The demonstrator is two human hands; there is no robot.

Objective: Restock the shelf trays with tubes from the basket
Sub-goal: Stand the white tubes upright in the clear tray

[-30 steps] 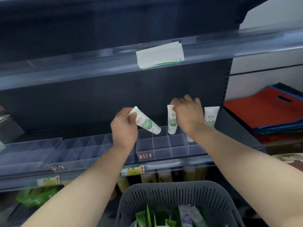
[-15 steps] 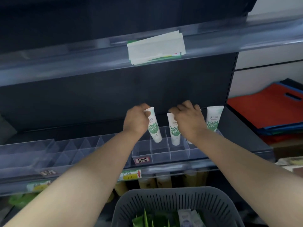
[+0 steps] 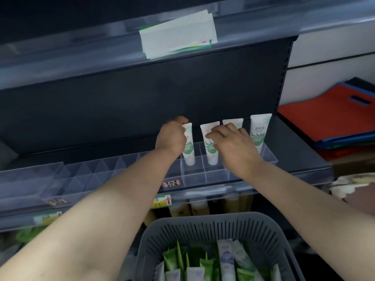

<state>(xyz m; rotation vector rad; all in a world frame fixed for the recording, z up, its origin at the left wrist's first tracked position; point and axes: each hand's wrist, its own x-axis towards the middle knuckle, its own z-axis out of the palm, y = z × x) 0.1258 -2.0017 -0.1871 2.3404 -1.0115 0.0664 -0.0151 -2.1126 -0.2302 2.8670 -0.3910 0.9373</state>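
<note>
Four tubes upright in tray, leftmost gripped by left hand, right hand on middle two, grip unclear

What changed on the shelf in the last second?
The left hand swung its tilted tube upright and lowered it into a tray compartment, left of the others; it still grips the top. The right hand stayed on the middle tubes. The rightmost tube and the basket did not move.
</note>
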